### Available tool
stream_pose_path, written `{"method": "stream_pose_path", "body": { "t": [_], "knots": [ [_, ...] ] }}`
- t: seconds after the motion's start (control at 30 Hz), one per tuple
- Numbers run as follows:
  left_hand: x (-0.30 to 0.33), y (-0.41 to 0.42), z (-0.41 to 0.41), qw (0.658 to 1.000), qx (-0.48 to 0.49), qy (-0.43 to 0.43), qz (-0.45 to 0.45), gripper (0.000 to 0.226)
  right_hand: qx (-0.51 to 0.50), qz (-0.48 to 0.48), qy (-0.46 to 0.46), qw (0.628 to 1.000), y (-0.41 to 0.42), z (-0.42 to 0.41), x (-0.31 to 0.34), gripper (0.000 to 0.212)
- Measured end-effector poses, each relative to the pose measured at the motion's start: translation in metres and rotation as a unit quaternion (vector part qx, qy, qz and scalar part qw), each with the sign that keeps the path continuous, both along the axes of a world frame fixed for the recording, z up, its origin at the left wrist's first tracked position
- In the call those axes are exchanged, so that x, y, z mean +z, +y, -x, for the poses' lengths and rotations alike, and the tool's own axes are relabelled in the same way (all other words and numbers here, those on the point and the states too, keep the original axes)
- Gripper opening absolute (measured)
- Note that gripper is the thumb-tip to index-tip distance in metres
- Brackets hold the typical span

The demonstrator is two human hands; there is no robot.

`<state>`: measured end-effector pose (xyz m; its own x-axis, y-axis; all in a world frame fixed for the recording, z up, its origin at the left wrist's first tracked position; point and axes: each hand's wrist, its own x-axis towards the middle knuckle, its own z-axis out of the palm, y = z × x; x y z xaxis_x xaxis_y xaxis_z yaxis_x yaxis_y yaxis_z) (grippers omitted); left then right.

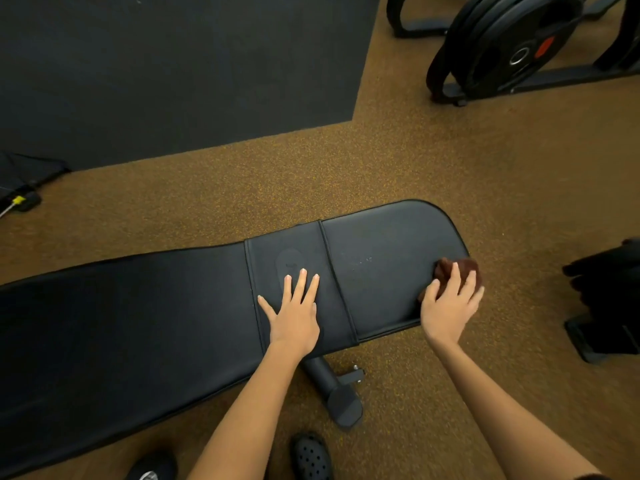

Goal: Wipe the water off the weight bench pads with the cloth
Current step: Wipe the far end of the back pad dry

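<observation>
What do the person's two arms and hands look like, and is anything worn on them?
Both forearms are bare up to the frame's lower edge. The left hand and right hand wear no gloves, rings or watch that can be seen. The fingernails are short and unpainted. A dark sleeve edge may show at the right arm.

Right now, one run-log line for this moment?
left hand: flat on black bench pad | right hand: grips brown cloth at pad's end

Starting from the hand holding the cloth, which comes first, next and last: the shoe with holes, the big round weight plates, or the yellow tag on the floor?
From the right hand, head view:
1. Shoe with holes, below it, near the bottom edge.
2. Weight plates, top right on their rack.
3. Yellow tag, far left on the floor.
</observation>
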<state>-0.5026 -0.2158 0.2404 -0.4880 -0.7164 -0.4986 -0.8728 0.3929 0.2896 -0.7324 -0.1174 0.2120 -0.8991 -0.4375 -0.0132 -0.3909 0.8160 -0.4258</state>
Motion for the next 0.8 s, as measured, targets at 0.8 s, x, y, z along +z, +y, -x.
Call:
{"method": "stream_pose_path", "body": {
  "t": [0.8],
  "knots": [
    [0.103, -0.034, -0.093, 0.672, 0.541, 0.452, -0.227, 0.045, 0.363, 0.169, -0.288, 0.870, -0.103, -0.261, 0.107, 0.039]
  ]
}}
